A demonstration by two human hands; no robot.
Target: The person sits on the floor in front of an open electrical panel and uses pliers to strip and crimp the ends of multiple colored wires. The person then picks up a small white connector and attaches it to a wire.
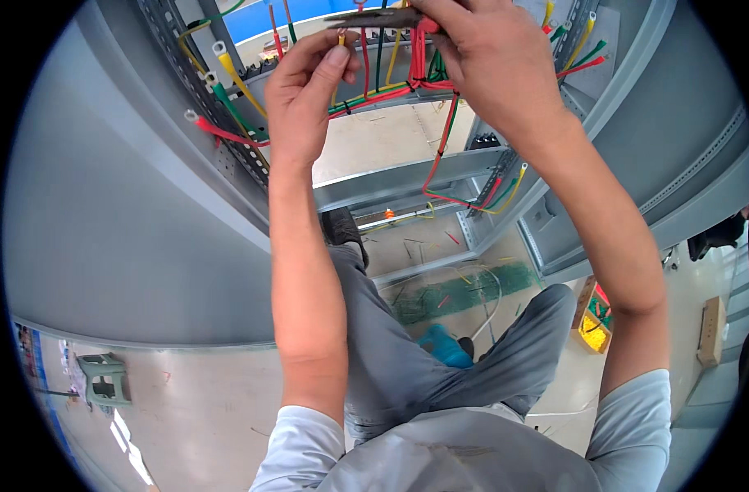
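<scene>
My left hand (307,94) is raised at the top, thumb and finger pinching a short yellow wire (341,40) with a bare metal tip. My right hand (505,66) is closed around the red-gripped pliers (378,18). Their dark jaws point left and lie just above the tip of the yellow wire; whether they touch it I cannot tell. Behind and below the hands runs a tied bundle of red and green wires (378,99). To the left, a yellow lugged wire (236,72), a green one (227,100) and a red one (223,132) stick out of the frame.
Grey cabinet panels stand left (145,238) and right (678,123). A steel crossbar (407,176) spans before my legs. Lower right in the frame, a yellow lugged wire (518,187) hangs out. Wire scraps litter the floor near a box of yellow pieces (594,334). A green stool (104,379) stands left.
</scene>
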